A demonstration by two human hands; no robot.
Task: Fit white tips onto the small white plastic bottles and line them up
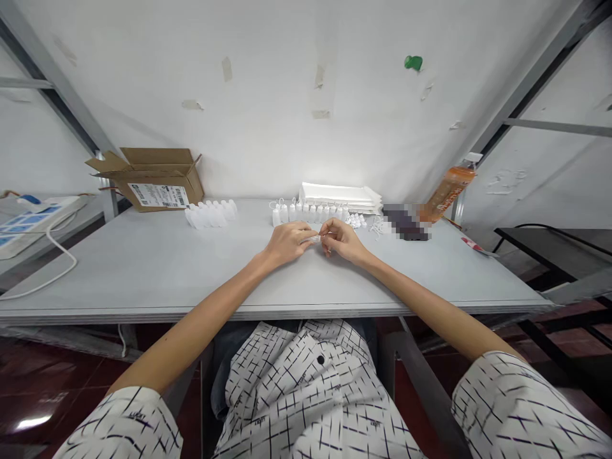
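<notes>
A: State the left hand
B: Closed on 1 small whitish piece, mostly hidden by the fingers, at the middle of the table
A: And the right hand?
B: Thumb and fingertips pinched at the piece's right end
A: Surroundings?
B: 1 row of white bottles beyond the hands, nearer the far edge; small white caps just right of it. Toward the far left corner, 1 loose group of bottles near 1 open box
</notes>
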